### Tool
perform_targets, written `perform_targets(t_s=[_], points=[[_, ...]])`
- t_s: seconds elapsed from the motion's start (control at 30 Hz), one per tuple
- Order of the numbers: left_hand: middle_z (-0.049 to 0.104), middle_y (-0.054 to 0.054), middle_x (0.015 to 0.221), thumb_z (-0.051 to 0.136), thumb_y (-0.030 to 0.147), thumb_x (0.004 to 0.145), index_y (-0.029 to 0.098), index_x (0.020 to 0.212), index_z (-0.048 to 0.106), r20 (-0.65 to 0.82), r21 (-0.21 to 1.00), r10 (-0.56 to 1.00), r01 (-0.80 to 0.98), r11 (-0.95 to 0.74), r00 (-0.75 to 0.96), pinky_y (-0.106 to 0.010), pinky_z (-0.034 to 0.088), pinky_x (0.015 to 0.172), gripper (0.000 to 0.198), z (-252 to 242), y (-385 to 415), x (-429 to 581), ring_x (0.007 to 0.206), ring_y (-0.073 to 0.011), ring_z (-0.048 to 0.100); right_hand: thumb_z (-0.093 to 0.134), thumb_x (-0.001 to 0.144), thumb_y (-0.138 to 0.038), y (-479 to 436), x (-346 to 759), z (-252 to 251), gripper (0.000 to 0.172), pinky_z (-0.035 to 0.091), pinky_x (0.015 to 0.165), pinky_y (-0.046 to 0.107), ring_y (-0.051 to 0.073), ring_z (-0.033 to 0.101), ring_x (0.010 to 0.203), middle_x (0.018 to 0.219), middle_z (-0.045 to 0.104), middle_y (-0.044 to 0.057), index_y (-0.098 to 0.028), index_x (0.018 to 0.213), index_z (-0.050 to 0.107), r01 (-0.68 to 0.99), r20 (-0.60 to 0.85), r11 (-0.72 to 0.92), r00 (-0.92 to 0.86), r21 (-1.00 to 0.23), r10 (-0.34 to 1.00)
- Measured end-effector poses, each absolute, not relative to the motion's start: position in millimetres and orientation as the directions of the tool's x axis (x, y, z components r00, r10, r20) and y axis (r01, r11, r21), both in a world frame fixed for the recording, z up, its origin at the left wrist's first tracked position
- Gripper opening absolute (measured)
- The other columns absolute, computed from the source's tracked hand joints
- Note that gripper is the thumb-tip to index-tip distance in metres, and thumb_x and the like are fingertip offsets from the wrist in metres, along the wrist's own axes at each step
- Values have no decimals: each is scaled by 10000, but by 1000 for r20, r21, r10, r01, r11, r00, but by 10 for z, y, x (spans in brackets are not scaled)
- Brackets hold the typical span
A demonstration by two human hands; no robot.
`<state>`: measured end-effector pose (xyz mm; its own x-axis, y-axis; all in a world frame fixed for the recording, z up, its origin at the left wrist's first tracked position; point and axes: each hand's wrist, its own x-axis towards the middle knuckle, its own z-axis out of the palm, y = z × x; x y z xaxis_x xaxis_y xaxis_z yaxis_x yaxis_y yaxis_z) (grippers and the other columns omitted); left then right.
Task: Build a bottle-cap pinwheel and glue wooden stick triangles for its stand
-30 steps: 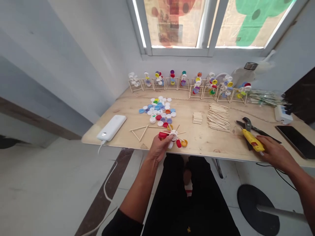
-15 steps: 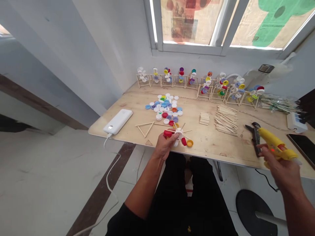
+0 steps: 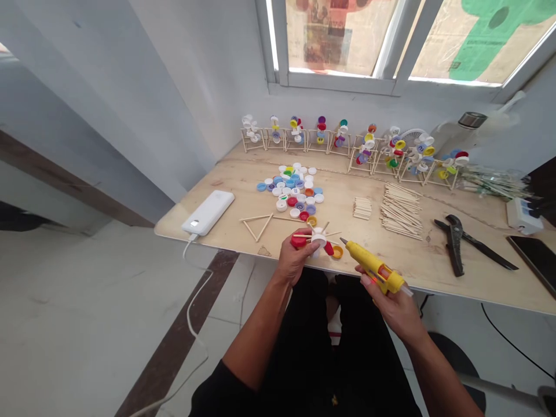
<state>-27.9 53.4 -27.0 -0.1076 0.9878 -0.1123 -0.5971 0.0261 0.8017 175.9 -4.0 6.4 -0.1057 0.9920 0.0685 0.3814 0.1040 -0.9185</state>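
Observation:
My left hand (image 3: 293,259) is closed on a small pinwheel (image 3: 317,240) made of thin sticks and bottle caps, with a white cap at its hub and red and orange caps on the spokes, held at the near table edge. My right hand (image 3: 388,301) grips a yellow glue gun (image 3: 372,269). Its nozzle points left, a little short of the pinwheel's orange cap. A stick triangle (image 3: 259,225) lies flat on the wooden table (image 3: 369,255) to the left of the pinwheel.
A heap of coloured bottle caps (image 3: 293,191) lies behind the pinwheel. Two stick piles (image 3: 399,211), black pliers (image 3: 456,240), a phone (image 3: 536,255) and a white charger (image 3: 521,215) sit to the right. A white power bank (image 3: 209,212) lies left. Finished pinwheels (image 3: 360,147) line the back edge.
My right hand lifted the glue gun from beside the pliers and swung it left to the pinwheel. The left hand kept its hold on the pinwheel.

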Motion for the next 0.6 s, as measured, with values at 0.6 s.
perform_targets(t_s=[0.6], points=[[647, 6, 758, 834, 216, 523, 166, 857, 603, -69, 828, 993, -561, 2, -99, -231, 453, 657, 409, -297, 536, -299, 678, -124, 601, 564, 823, -416, -43, 1609, -50, 249, 521, 709, 303, 228, 629, 871, 794, 664, 52, -182, 870, 637, 447, 121, 139, -67, -884, 990]])
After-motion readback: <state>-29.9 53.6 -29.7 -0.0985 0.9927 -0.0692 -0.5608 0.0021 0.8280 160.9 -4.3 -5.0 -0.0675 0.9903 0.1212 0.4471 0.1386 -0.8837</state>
